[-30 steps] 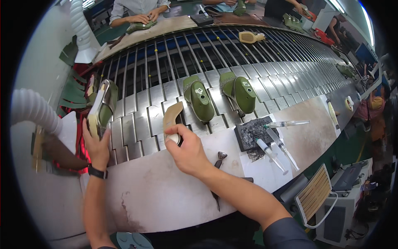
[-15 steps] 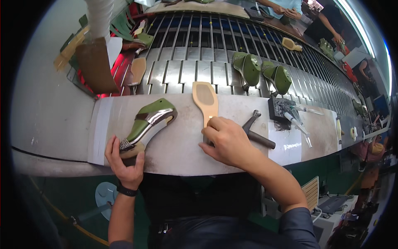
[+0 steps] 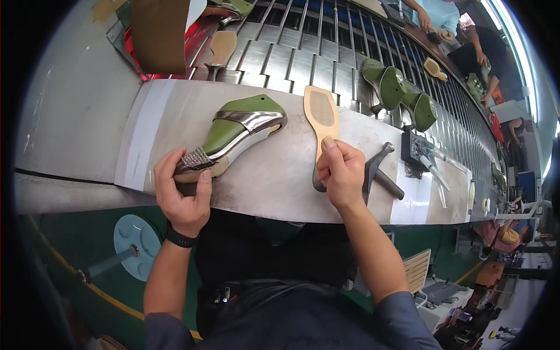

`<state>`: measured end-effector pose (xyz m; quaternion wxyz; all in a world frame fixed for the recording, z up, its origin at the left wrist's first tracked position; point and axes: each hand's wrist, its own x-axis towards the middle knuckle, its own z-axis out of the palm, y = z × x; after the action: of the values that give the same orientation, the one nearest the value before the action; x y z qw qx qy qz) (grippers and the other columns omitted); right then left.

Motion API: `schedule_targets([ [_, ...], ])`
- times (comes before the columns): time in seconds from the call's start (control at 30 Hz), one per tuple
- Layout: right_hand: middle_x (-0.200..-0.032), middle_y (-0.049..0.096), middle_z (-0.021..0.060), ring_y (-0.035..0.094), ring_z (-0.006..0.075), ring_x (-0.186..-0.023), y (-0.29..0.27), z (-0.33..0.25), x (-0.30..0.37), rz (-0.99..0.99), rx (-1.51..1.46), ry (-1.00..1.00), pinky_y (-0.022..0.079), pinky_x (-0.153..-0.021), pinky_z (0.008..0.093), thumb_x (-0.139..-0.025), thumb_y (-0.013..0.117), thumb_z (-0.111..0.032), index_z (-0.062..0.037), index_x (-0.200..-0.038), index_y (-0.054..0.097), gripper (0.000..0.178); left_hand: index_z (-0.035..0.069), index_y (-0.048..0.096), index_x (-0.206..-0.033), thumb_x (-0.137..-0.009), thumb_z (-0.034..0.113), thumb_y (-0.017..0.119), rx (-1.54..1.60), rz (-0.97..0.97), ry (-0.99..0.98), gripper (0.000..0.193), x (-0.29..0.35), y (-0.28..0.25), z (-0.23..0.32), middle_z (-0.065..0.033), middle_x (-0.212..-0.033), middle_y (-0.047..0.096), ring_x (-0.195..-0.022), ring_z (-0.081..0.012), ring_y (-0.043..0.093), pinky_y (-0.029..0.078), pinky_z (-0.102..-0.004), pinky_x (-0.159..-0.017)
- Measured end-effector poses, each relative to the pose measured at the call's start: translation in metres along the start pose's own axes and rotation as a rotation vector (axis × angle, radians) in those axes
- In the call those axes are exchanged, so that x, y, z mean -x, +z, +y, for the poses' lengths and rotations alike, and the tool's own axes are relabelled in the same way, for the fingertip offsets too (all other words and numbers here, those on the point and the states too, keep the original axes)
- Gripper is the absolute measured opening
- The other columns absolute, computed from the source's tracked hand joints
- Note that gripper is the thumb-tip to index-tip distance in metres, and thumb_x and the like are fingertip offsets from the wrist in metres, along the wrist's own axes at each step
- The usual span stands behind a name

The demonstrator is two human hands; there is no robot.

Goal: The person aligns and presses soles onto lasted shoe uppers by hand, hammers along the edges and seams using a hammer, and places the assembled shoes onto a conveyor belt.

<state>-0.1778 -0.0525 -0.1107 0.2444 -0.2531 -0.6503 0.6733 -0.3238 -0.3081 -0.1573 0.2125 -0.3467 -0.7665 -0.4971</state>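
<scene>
Shoe (image 3: 233, 131) left, sole (image 3: 321, 112) right

The left hand (image 3: 184, 197) grips the shoe's near toe end, its long axis slanting far-right; the right hand (image 3: 344, 175) (bench (image 3: 265, 169) between) pinches the sole's narrow middle, broad end pointing far.

The person's left hand (image 3: 184, 195) grips the braided-strap end of a silver shoe on a green last (image 3: 248, 106). The right hand (image 3: 344, 169) holds a tan insole (image 3: 322, 111) near a hammer (image 3: 389, 185).
</scene>
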Motion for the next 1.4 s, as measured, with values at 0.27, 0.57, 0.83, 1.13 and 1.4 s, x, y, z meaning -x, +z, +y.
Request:
schedule_targets([
  [0.27,-0.052,0.049,-0.0041,0.044,0.0040,-0.048,0.002,0.008,-0.005,0.011,0.097,0.001,0.033,-0.045,0.0249,-0.101,0.074,-0.022,-0.0099,-0.061,0.048,0.049,-0.004,0.066,-0.124,-0.082,0.003,0.087,0.091,-0.104,-0.230,0.047,-0.004,-0.041,0.011,-0.0164,-0.105,0.072,-0.094,-0.0329,0.070,0.056,-0.0378,-0.087],
  [0.57,-0.056,0.046,-0.0056,0.035,0.0045,-0.056,0.007,0.006,0.001,0.016,0.099,0.006,0.029,-0.049,0.0284,-0.097,0.077,-0.018,-0.0073,-0.060,0.046,0.049,0.010,0.079,-0.101,-0.070,0.004,0.085,0.119,-0.324,0.507,0.033,0.046,-0.008,0.081,0.0029,-0.097,0.064,-0.092,-0.0174,0.061,0.051,-0.0375,-0.080],
  [0.83,-0.058,0.049,-0.0035,0.041,0.0055,-0.058,0.004,0.009,0.000,-0.019,0.159,0.001,0.036,-0.053,0.0289,-0.095,0.078,-0.018,-0.0039,-0.066,0.052,0.041,0.017,0.077,-0.110,-0.073,0.011,0.086,0.115,-0.374,0.489,0.039,0.049,0.006,0.095,0.0026,-0.106,0.067,-0.107,-0.0188,0.061,0.049,-0.0448,-0.103],
  [1.13,-0.138,0.062,0.0286,0.063,0.0451,-0.121,-0.028,0.010,0.069,0.161,0.694,-0.422,0.049,-0.109,0.0494,-0.080,0.083,-0.011,0.0033,-0.116,0.071,0.041,0.019,0.067,-0.133,-0.081,0.017,0.084,0.145,-0.575,0.610,0.055,0.038,0.005,0.059,-0.0045,-0.142,0.069,-0.137,-0.0255,0.061,0.030,-0.0536,-0.126],
  [1.4,-0.130,0.068,0.0219,0.064,0.0423,-0.120,-0.020,0.018,0.072,0.223,0.915,-0.582,0.047,-0.106,0.0510,-0.076,0.084,-0.012,0.0010,-0.112,0.067,0.042,0.012,0.069,-0.124,-0.082,0.010,0.080,0.179,-0.581,0.666,0.043,0.020,0.001,0.064,-0.0087,-0.136,0.071,-0.129,-0.0284,0.065,0.035,-0.0578,-0.122],
])
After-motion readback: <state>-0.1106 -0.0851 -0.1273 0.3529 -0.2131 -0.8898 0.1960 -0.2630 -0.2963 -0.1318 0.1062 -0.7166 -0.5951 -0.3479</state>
